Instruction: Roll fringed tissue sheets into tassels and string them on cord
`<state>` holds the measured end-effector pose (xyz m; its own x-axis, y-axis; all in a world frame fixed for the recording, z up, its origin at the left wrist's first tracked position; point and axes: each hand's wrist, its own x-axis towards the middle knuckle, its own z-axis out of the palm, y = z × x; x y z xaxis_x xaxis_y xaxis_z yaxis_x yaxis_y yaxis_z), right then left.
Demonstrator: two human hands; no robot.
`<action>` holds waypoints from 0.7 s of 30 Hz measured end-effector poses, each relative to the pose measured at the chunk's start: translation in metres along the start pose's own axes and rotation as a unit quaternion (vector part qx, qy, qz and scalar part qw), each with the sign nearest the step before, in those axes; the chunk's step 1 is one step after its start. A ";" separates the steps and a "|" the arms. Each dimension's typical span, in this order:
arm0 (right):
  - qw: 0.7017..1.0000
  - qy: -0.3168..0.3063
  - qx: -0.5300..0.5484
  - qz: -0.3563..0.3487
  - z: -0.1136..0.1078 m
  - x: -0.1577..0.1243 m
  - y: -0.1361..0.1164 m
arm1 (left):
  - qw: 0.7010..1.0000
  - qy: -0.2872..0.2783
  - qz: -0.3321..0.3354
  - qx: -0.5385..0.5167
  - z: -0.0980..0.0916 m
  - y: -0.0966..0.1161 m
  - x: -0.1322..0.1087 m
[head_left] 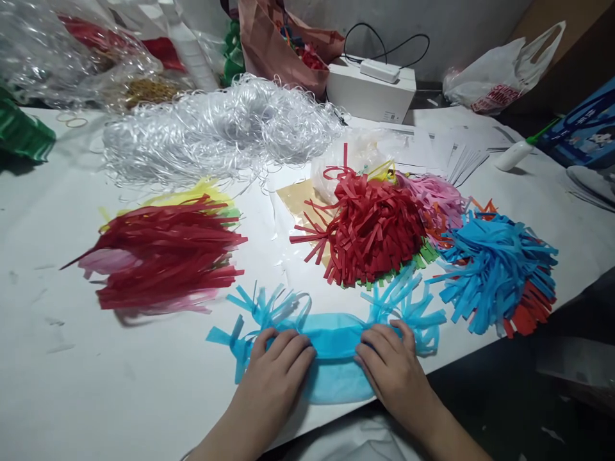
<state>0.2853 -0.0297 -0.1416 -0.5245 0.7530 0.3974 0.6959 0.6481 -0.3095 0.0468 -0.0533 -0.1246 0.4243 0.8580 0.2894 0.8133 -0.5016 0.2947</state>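
Note:
A light blue tissue-paper piece (334,342) with fringed ends lies at the near edge of the white table (72,358). My left hand (276,368) rests flat on its left part, fingers stretched out and together. My right hand (391,365) presses its right part the same way, fingers extended. The fringes (403,304) fan out beyond both hands. The middle of the piece looks rolled or folded between my hands.
A dark red fringe bundle (163,256) over yellow and pink sheets lies at left. Red (372,230), pink (435,198) and blue (500,266) fringed piles sit at right. Behind them are clear plastic strands (216,128), a white box (369,93), bags and paper sheets (451,153).

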 end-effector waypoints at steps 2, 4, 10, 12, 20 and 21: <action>0.999 0.004 -0.011 0.033 -0.001 0.007 -0.002 | 1.000 -0.011 -0.024 0.002 -0.003 -0.003 0.003; 0.998 0.006 -0.029 0.060 0.001 0.014 -0.003 | 0.998 -0.023 -0.047 0.019 -0.004 -0.006 0.008; 0.989 -0.028 -0.100 0.107 0.010 0.026 0.000 | 0.988 -0.048 -0.084 0.119 0.002 -0.009 0.023; 0.986 -0.033 -0.113 0.114 0.010 0.028 0.001 | 0.986 -0.058 -0.096 0.125 0.003 -0.009 0.027; 0.996 0.049 -0.038 0.059 -0.003 0.032 -0.006 | 0.977 -0.092 -0.118 0.152 0.004 -0.005 0.035; 0.999 0.040 -0.018 0.025 -0.002 0.031 -0.008 | 0.977 -0.093 -0.119 0.150 0.003 -0.005 0.036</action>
<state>0.2647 -0.0118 -0.1253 -0.4494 0.7712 0.4508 0.7378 0.6050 -0.2995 0.0593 -0.0197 -0.1188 0.2523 0.9654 0.0667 0.9657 -0.2555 0.0460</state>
